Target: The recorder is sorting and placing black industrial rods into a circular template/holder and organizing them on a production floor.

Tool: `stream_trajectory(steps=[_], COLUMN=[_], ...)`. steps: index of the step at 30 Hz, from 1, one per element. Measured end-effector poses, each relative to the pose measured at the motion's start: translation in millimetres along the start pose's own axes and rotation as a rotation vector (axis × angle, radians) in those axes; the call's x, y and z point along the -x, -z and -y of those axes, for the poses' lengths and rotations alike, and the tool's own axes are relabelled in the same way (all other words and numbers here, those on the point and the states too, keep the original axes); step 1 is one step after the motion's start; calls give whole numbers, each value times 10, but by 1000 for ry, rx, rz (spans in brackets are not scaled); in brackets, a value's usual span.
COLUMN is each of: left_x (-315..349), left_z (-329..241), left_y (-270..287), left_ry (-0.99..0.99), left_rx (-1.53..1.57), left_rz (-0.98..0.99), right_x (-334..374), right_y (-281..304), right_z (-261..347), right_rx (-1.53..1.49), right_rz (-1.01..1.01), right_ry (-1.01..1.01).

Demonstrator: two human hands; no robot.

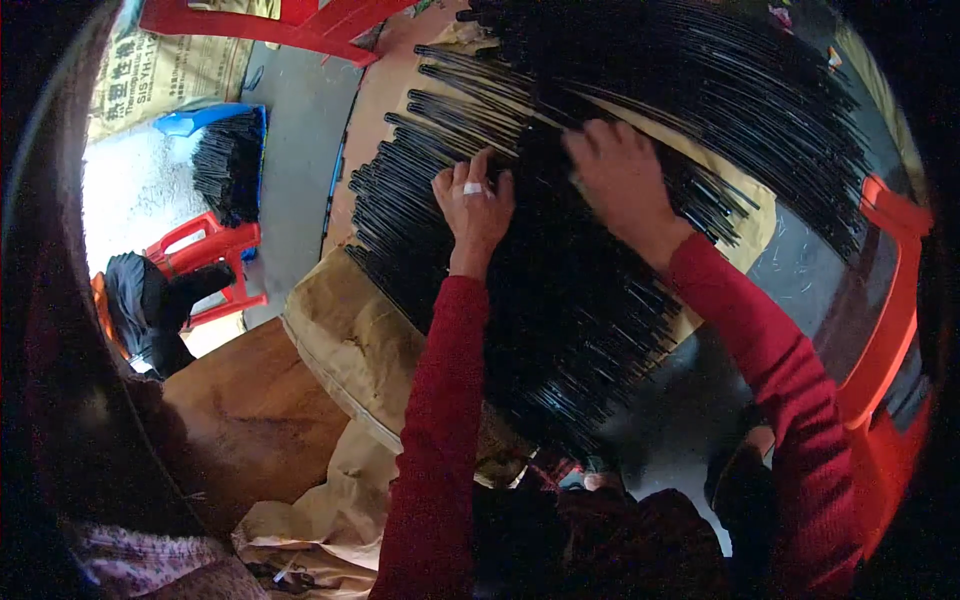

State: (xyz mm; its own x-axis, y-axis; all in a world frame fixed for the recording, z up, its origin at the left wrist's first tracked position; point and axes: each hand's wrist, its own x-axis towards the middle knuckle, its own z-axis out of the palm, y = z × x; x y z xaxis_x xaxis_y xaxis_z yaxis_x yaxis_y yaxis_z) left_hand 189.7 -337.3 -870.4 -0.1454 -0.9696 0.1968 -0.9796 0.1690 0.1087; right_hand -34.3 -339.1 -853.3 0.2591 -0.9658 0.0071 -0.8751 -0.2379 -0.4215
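Observation:
A broad pile of thin black rods point(570, 290) lies in front of me, their rounded ends fanned out along the left side. My left hand point(475, 205) rests on the pile's left part, fingers bent and apart, with white tape around one finger. No rod shows clearly held in it. To its right, my right hand point(625, 180) reaches over the rods with its fingers bent downward. Motion smears those fingertips, and the dark rods hide whether they grip any. Brown paper sacking point(350, 310) shows beneath the pile.
Another heap of black rods point(760, 90) fills the far right. Red plastic stools stand at the right point(900, 290) and left point(215, 250). A blue-edged container point(225, 165) of dark rods sits at the far left, near a printed sack point(170, 80). Part of another person point(150, 300) shows there.

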Motion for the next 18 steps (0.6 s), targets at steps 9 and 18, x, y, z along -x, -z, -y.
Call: stream_trajectory(steps=[9, 18], left_x=[68, 246], left_z=[78, -53], left_y=[13, 143], left_ry=[-47, -87], left_rx=[23, 124], left_rz=[-27, -2], right_x=[-245, -522], right_y=[-457, -370], right_z=[16, -155], right_rx=[-58, 161], right_rz=[-43, -13], right_ry=[405, 373])
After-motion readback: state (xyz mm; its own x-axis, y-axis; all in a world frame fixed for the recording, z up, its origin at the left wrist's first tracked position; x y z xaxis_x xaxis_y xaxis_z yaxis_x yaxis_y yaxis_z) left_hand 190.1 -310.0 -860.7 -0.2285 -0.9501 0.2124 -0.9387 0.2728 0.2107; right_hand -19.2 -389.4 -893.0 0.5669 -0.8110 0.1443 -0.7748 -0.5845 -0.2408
